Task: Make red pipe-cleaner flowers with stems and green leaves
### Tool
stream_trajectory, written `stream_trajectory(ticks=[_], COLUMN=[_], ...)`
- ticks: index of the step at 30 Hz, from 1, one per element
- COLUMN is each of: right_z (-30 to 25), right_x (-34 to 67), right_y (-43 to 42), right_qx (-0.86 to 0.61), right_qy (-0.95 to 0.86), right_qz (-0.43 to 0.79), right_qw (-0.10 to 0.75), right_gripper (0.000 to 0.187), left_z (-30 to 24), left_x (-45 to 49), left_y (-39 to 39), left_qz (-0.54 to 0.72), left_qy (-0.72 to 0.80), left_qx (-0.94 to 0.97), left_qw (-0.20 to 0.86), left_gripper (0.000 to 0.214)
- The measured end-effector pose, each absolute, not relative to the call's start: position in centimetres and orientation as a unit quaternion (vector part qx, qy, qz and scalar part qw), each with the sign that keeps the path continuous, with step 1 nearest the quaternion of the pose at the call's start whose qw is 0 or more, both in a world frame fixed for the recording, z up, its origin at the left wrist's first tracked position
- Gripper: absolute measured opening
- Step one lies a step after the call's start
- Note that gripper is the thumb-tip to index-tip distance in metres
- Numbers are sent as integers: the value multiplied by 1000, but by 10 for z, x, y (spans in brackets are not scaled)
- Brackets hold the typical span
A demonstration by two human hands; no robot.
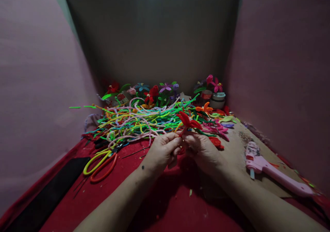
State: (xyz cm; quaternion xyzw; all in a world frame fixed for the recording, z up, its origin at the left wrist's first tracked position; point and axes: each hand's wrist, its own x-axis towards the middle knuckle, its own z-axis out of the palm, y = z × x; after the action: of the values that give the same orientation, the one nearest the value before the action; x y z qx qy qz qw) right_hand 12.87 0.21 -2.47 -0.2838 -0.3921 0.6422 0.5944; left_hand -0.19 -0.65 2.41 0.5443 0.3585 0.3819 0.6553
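Note:
Both of my hands meet at the middle of the view over a red cloth (160, 204). My left hand (163, 152) and my right hand (201, 148) are closed in a pinch on the base of a red pipe-cleaner flower (189, 121), whose petals stick up just above my fingertips. A big tangled heap of coloured pipe cleaners (139, 120) lies right behind my hands.
Finished pipe-cleaner flowers (154, 91) stand along the back wall, with small jars (218, 99) at the back right. Scissors with yellow and orange handles (103, 163) lie left of my hands. A pink glue gun (268, 168) rests on cardboard (237, 153) at right. Pink walls close both sides.

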Motion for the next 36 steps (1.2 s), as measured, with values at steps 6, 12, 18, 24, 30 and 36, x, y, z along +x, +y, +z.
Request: stream_trajectory(ticks=[6,12,18,24,30,36], right_z=[-13,-12,-15,-22,-19,-20], right_x=[133,129,126,126,126,128], right_y=[-5,-7,-6,-5,-5,-2], right_qx=[-224,-222,-241,-266,-271,-274], right_qy=[-329,-312,-333,-350,-377,-395], right_qz=[726,707,669,650,653,640], right_qw=[561,594,619,620,598,600], right_gripper=[16,16,15,14,19,17], left_z=[18,19,6,-6,9,22], left_x=[-10,-6,1,-1,0,0], left_y=[-2,-4,-9,-8,-8,-6], left_qz=[332,329,379,365,398,397], left_qy=[243,302,429,429,435,394], left_qx=[456,558,796,823,759,595], left_qw=[789,699,197,71,277,577], left_gripper=[15,21,18,18,18,21])
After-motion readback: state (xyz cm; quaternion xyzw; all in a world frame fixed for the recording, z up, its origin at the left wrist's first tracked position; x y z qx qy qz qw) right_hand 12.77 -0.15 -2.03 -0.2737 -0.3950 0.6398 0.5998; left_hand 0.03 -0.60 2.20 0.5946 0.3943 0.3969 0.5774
